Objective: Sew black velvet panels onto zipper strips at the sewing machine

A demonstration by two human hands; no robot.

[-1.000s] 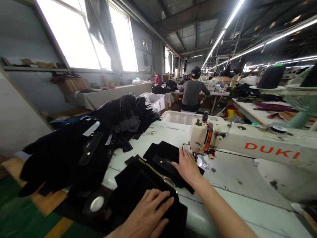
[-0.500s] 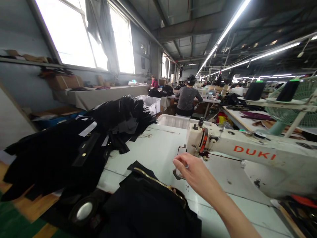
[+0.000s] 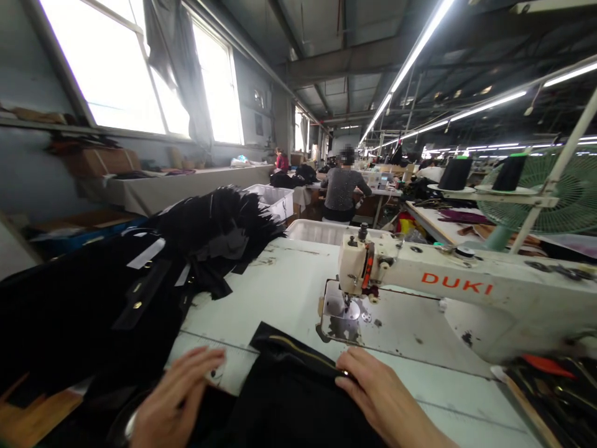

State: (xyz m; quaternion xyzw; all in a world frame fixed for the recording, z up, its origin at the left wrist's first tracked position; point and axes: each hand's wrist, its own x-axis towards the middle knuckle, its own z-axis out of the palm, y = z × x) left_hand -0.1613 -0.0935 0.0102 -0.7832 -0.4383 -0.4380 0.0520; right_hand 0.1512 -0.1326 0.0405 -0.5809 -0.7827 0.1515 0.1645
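Observation:
A piece of black fabric with a gold zipper [image 3: 298,351] drapes over the near edge of the sewing table [image 3: 280,274]. At the right end of the zipper, my right hand [image 3: 373,389] pinches the piece, and a glint of metal shows by the fingertips. My left hand [image 3: 180,395] hovers at the table's front edge, left of the fabric, its fingers stretched out and nothing visible in them. Beyond my right hand stands the sewing machine [image 3: 457,292], its needle area bare of cloth.
A large pile of black cut pieces [image 3: 200,242] covers the table's left side. A white plastic bin [image 3: 312,230] stands behind the table. Dark zippered items [image 3: 559,386] lie at the right. Thread cones [image 3: 454,174] and a green fan [image 3: 555,186] rise behind the machine. A co-worker [image 3: 342,190] sits ahead.
My right hand has come down from beside the needle to the zipper and taken hold of the fabric. My left hand has come into view at the lower left.

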